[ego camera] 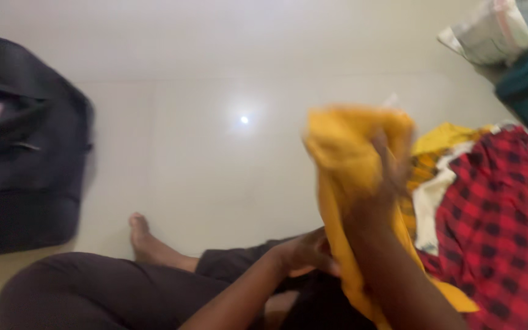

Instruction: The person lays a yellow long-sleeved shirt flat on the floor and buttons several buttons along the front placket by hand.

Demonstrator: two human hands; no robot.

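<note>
Head view shows a black bag [22,146] on the floor [215,153], far left of both hands, its mouth dark with a pink patch inside. Right hand [386,177] has its grip closed on a yellow cloth [343,159], bunched above it and hanging long-axis downward. Left hand [304,250] pinches the cloth's lower edge. Just right of the grip lies a red checked garment [490,226] on a heap.

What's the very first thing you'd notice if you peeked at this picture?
The bright yellow cloth in the middle, lifted by the right hand while the left hand grips its lower part. Next, the red and black checked cloth piled at the right. A big black bag sits on the floor at the left.
</note>
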